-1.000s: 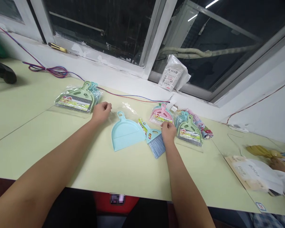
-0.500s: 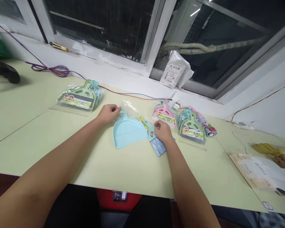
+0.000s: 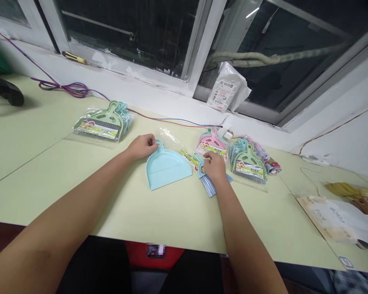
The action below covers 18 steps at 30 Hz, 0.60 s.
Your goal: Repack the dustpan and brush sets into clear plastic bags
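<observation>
A light blue dustpan (image 3: 167,168) lies flat on the table in front of me. My left hand (image 3: 143,146) is closed on its handle at the top left. To the right of the dustpan is a small blue hand brush (image 3: 207,185) with grey-blue bristles. My right hand (image 3: 215,166) is closed round this brush and hides part of it. Between the two lies a green printed label card (image 3: 190,159). Behind the dustpan rests a crumpled clear plastic bag (image 3: 169,136).
Bagged dustpan sets stand around: green ones at left (image 3: 98,124), a pink one (image 3: 214,143) and a green one (image 3: 250,165) at right. Cables (image 3: 76,90) run along the wall. Far right, a co-worker's hand (image 3: 366,206) is near a printed paper bag (image 3: 325,220).
My right hand has shifted the brush a little to the right and away from the dustpan. More of the label card shows. My left hand stays on the dustpan handle.
</observation>
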Motion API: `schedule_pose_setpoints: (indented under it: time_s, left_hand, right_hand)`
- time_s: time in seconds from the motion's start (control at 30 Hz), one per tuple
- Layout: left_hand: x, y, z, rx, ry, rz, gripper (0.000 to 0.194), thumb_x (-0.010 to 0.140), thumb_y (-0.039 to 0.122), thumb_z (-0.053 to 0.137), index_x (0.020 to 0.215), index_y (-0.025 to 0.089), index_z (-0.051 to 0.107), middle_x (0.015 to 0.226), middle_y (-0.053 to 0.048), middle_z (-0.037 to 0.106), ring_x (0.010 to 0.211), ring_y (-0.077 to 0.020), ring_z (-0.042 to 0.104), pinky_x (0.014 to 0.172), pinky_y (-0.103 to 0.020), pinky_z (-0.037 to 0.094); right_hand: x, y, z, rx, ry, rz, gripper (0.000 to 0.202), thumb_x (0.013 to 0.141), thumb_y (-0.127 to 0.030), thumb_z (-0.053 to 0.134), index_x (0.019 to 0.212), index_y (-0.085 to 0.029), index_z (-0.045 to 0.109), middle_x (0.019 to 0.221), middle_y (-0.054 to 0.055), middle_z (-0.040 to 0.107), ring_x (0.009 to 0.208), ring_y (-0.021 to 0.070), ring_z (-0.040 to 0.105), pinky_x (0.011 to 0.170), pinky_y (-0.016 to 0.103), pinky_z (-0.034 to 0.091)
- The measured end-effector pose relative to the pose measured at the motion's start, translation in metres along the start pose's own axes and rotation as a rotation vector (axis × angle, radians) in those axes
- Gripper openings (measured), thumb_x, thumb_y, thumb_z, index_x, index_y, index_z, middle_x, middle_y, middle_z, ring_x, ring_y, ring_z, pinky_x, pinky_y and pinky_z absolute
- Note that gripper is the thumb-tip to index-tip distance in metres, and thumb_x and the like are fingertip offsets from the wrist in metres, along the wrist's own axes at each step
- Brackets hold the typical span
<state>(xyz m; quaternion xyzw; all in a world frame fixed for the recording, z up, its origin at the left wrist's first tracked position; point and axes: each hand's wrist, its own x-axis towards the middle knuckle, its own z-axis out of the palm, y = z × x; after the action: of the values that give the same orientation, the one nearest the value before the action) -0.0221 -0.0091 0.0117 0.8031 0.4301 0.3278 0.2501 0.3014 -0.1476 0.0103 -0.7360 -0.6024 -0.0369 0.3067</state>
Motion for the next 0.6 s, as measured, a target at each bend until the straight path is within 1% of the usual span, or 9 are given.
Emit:
schedule_pose_setpoints:
  time_s: [0.07,0.1,0.17,0.23,0.33,0.4,0.5,0.6]
  left_hand:
    - [0.0,0.0,0.0,-0.006,0.002,-0.005,0.022,0.081,0.042,0.064,0.077,0.022,0.056,0.069,0.001,0.061,0.064,-0.0152,0.052,0.059,-0.028,0.036]
    - [0.0,0.001,0.0,-0.009,0.004,-0.006,0.022,0.081,0.042,0.064,0.077,0.022,0.056,0.07,0.001,0.061,0.064,-0.0152,0.052,0.059,-0.028,0.036]
    - [0.0,0.001,0.0,-0.014,0.009,-0.007,0.022,0.08,0.041,0.064,0.076,0.022,0.056,0.07,0.001,0.061,0.064,-0.0151,0.052,0.059,-0.028,0.036]
    - [0.0,0.002,0.0,-0.018,0.012,-0.012,0.022,0.08,0.041,0.064,0.076,0.022,0.055,0.071,0.001,0.061,0.064,-0.015,0.052,0.059,-0.027,0.036]
    - [0.0,0.003,0.0,-0.026,0.007,-0.025,0.022,0.08,0.042,0.064,0.077,0.021,0.056,0.072,0.001,0.062,0.065,-0.0153,0.053,0.059,-0.028,0.037]
    - [0.0,0.004,0.0,-0.032,0.006,-0.034,0.023,0.081,0.042,0.064,0.077,0.021,0.056,0.073,0.0,0.063,0.066,-0.0157,0.054,0.06,-0.028,0.038]
    - [-0.001,0.006,0.0,-0.033,0.009,-0.037,0.022,0.08,0.042,0.064,0.077,0.022,0.056,0.072,0.0,0.063,0.066,-0.0159,0.054,0.06,-0.028,0.038]
    - [-0.001,0.007,0.0,-0.031,0.01,-0.032,0.021,0.08,0.041,0.064,0.077,0.022,0.057,0.071,0.001,0.063,0.065,-0.016,0.054,0.059,-0.029,0.037]
  right_hand:
    - [-0.002,-0.01,0.001,0.068,0.001,-0.143,0.033,0.087,-0.011,0.049,0.104,-0.019,0.076,0.113,0.008,0.075,0.113,0.0278,0.061,0.107,0.042,0.044]
    - [-0.004,-0.015,0.003,0.106,-0.022,-0.213,0.033,0.09,-0.014,0.048,0.106,-0.019,0.076,0.115,0.009,0.075,0.116,0.0272,0.06,0.109,0.042,0.043]
    - [-0.008,-0.028,0.006,0.156,-0.103,-0.32,0.036,0.098,-0.022,0.045,0.117,-0.019,0.075,0.122,0.009,0.073,0.121,0.0256,0.059,0.114,0.043,0.041]
    - [-0.012,-0.041,0.01,0.146,-0.2,-0.362,0.041,0.104,-0.033,0.04,0.13,-0.022,0.071,0.133,0.008,0.069,0.132,0.0252,0.054,0.121,0.046,0.034]
    - [-0.018,-0.057,0.016,0.075,-0.323,-0.31,0.052,0.108,-0.051,0.033,0.145,-0.029,0.061,0.153,0.006,0.056,0.149,0.029,0.038,0.126,0.055,0.022]
    - [-0.021,-0.064,0.018,0.044,-0.366,-0.254,0.057,0.107,-0.057,0.03,0.149,-0.03,0.057,0.158,0.006,0.049,0.153,0.0329,0.031,0.126,0.06,0.018]
    - [-0.022,-0.068,0.022,0.035,-0.386,-0.213,0.062,0.107,-0.06,0.026,0.147,-0.028,0.059,0.16,0.007,0.048,0.154,0.036,0.029,0.126,0.061,0.017]
    - [-0.02,-0.066,0.024,0.059,-0.378,-0.203,0.061,0.107,-0.06,0.027,0.143,-0.028,0.063,0.158,0.006,0.05,0.154,0.036,0.03,0.126,0.062,0.017]
